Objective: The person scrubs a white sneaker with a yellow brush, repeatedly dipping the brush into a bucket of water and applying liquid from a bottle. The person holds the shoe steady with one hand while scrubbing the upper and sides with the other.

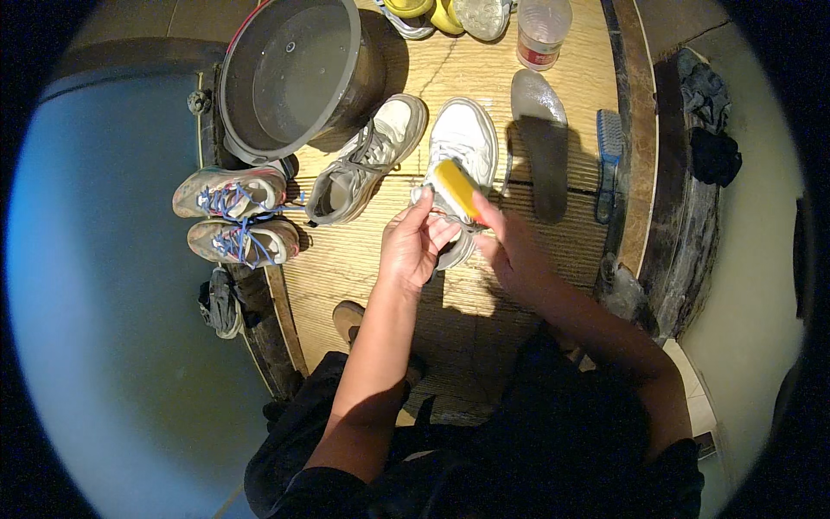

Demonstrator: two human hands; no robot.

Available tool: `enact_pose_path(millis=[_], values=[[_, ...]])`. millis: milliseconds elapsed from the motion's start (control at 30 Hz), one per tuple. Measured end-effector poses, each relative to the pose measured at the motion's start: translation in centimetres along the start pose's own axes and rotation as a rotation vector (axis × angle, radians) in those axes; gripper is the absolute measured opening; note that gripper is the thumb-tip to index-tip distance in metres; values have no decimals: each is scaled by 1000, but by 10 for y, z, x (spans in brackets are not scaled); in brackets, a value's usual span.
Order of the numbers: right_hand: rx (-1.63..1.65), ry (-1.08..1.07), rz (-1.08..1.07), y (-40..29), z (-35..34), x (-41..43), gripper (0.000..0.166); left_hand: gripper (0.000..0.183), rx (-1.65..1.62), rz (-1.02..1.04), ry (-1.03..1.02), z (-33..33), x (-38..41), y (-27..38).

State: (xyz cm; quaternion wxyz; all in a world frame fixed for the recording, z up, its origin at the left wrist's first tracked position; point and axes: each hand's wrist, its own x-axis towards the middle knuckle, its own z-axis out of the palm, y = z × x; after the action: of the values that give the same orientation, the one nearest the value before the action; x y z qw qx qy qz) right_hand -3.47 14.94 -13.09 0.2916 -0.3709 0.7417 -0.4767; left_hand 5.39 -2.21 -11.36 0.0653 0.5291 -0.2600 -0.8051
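A white sneaker (463,136) lies on the ribbed floor in front of me, toe pointing away. My right hand (509,250) grips a yellow brush (457,185) with pale bristles, held over the sneaker's tongue and lace area. At the left side of the same shoe, my left hand (415,243) has its thumb up against the tongue and its fingers curled by the opening; it seems to hold the tongue or laces. Left of it lies a second, greyer laced sneaker (369,156). A dark insole (545,156) lies to the right.
A dark basin of water (298,78) stands at upper left, above a pair of blue-laced shoes (240,217). A blue brush (608,165) lies near the right edge. At the top are a clear plastic container (543,32) and yellow-and-white footwear (447,16). Dark cloths (710,117) hang at far right.
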Motion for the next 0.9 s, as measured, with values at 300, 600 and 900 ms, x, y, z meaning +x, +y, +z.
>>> enact_pose_path(millis=[300,600,900], values=[[-296,-88,117,-37,-6,20,51,26,-91,136,84,22,-11,-20],[-267,-276,104,-42,-10,-16,54,28,-134,175,77,19,-8,-23],[-390,-114,113,-34,-5,30,55,33,-97,184,80,26,-5,-25]])
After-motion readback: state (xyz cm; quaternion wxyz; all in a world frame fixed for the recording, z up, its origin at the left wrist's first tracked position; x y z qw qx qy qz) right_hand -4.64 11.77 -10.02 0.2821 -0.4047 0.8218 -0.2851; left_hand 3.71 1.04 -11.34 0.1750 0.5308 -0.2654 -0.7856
